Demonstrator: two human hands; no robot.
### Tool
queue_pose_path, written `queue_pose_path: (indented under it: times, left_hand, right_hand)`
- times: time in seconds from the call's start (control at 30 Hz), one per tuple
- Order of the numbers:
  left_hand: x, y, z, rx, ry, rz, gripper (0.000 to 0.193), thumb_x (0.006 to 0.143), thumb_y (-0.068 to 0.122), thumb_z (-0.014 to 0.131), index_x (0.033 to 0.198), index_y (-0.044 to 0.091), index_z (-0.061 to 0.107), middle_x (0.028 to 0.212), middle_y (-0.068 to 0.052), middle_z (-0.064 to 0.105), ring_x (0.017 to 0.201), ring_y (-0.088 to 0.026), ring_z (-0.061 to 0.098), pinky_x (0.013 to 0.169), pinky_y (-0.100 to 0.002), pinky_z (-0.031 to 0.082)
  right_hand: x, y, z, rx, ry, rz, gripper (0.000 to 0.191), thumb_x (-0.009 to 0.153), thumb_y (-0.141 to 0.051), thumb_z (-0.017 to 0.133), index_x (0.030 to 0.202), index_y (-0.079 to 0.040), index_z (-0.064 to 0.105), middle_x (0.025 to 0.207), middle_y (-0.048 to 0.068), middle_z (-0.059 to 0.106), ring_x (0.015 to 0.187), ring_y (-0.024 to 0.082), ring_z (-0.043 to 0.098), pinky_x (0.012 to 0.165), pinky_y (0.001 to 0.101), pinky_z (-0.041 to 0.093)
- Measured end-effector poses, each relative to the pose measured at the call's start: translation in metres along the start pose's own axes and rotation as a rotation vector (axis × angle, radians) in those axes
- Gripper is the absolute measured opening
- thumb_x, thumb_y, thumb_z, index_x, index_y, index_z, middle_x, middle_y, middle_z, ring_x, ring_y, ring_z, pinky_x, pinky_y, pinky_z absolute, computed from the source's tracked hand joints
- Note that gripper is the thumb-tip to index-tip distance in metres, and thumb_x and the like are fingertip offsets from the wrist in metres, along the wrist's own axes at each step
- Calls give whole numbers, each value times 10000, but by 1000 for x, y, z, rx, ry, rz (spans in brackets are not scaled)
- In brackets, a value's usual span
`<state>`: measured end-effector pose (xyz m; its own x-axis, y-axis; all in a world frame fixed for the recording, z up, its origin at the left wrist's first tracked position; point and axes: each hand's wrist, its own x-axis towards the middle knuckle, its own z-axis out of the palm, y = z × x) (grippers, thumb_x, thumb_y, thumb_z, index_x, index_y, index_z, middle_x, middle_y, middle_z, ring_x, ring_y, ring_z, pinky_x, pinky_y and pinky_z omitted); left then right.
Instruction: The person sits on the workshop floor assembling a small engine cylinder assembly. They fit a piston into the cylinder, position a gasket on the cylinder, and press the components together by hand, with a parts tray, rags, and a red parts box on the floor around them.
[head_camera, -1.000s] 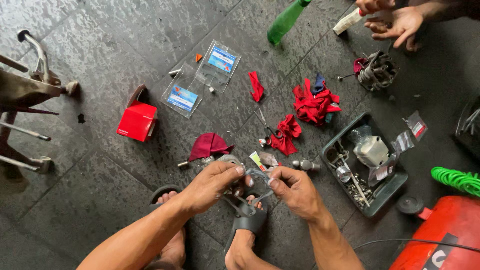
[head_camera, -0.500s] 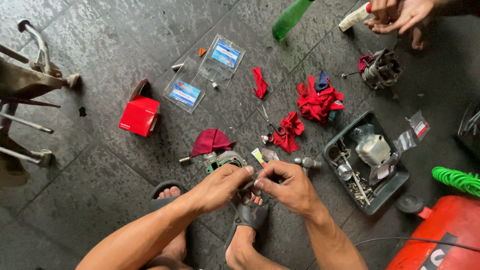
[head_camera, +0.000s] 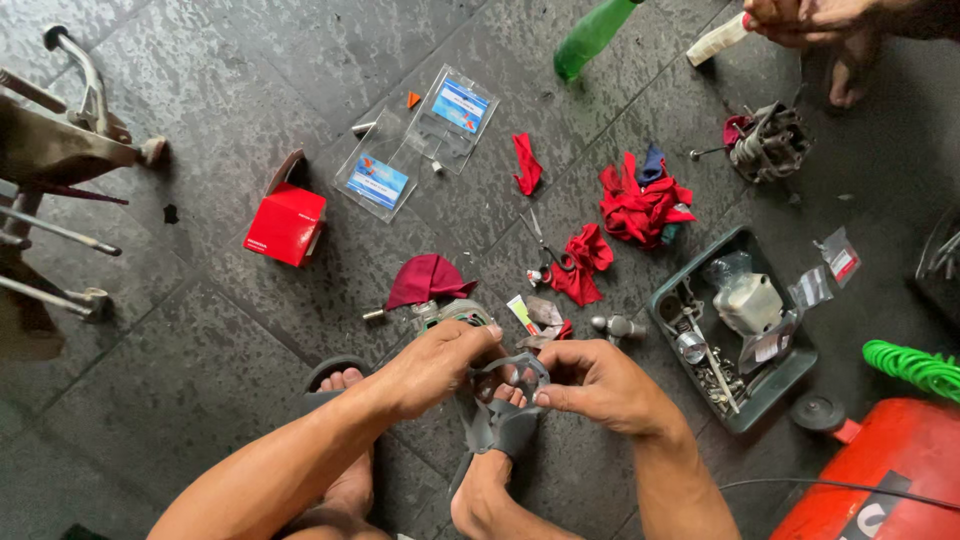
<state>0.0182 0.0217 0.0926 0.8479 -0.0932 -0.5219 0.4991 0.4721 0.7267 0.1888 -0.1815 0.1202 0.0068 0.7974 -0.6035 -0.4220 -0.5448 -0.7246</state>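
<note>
So compared to a second ago, both hands have come in tighter and the thing between them shows properly: a thin grey gasket (head_camera: 512, 378) with round cut-outs, held flat over the sandalled foot (head_camera: 497, 440). Earlier it was mostly buried under fingers, so my read is the gasket has been turned or stretched out for a look, not fitted to anything yet. Up at the far edge the other person's hands (head_camera: 800, 18) and their white tube (head_camera: 718, 40) have slid further toward the corner. Left hand (head_camera: 435, 368) has its forearm coming in from the lower left, knuckles up, thumb and fingertips pinched shut on the gasket's left rim. Right hand (head_camera: 600, 385) mirrors it from the lower right, thumb on top, fingers curled under, clamped on the right rim. Out past the right hand sits the green parts tray (head_camera: 668, 290), and further out the pile of red rags (head_camera: 640, 205). Beyond the left hand's knuckles are a round metal part (head_camera: 455, 312) and a dark red cloth (head_camera: 425, 278), with the red box (head_camera: 287, 224) well apart to that side.
</note>
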Motion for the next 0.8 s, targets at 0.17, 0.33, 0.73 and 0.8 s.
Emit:
queue_pose_path:
  times: [0.17, 0.33, 0.73, 0.8]
  left_hand:
    - [4, -5, -6, -336, -37, 39, 476, 990, 356, 449, 954, -31, 723, 788, -110, 745, 730, -195, 707, 734, -334, 545]
    - [9, -22, -7, -650, 40, 182, 288, 1006, 245, 546, 1103, -5, 654, 986, -120, 750, 944, -197, 716, 849, -350, 547]
    - [13, -31, 5, -522, -37, 153, 362, 1068, 312, 454, 1117, -7, 620, 863, -87, 689, 780, -159, 659, 771, -344, 578]
    - [12, -29, 7, -455, -58, 174, 386, 1071, 320, 449, 1137, -14, 632, 838, -85, 676, 728, -145, 623, 751, -347, 586]
  right_hand:
    - [0, 23, -12, -37, 186, -38, 137, 954, -93, 748, 981, 40, 763, 814, 2, 659, 729, 76, 563, 641, 260, 467]
    - [10, 41, -4, 39, 473, -147, 195, 941, -161, 703, 973, 18, 773, 774, 21, 701, 651, 111, 605, 608, 279, 503]
    - [9, 5, -3, -46, 261, -262, 198, 922, -128, 737, 1043, 29, 731, 942, -3, 684, 873, 82, 585, 781, 255, 464]
    - [12, 2, -6, -120, 260, -180, 163, 921, -130, 764, 972, 22, 730, 854, -16, 631, 780, 85, 525, 678, 262, 423]
